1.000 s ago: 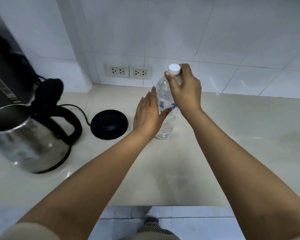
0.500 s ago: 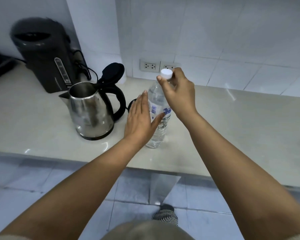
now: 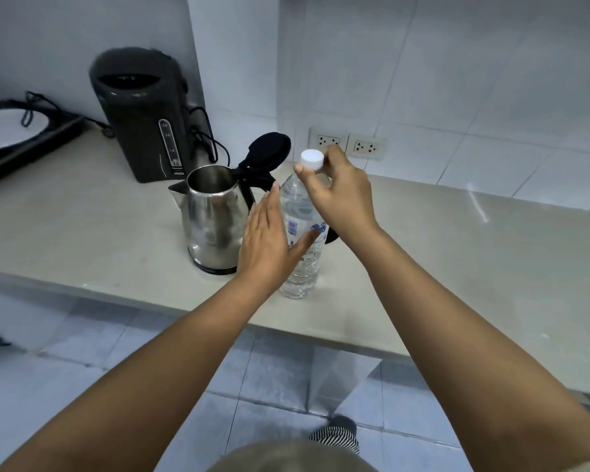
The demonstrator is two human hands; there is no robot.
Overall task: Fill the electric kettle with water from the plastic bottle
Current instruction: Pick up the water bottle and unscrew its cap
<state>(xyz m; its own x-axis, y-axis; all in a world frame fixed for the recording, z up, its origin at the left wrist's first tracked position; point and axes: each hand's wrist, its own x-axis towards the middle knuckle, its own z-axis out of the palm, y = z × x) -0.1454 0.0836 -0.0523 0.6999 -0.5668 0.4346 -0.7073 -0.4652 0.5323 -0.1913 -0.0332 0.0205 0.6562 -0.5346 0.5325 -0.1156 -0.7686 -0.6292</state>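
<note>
I see right hand (image 3: 341,195) pinching white cap (image 3: 312,160) to unscrew; left hand (image 3: 269,247) open, flat vs bottle (image 3: 300,264) to steady. Kettle (image 3: 213,216) at bottle's 9 o'clock, lid up for pour.

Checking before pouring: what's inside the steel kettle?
The kettle, lid open, shows bare shiny inner wall near the rim; no water visible there. Its bottom is hidden from this angle.

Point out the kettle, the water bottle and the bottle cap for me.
kettle (image 3: 215,219), head view, on its shiny steel side.
water bottle (image 3: 302,270), head view, on its clear lower body.
bottle cap (image 3: 311,159), head view, on its white top.
</note>
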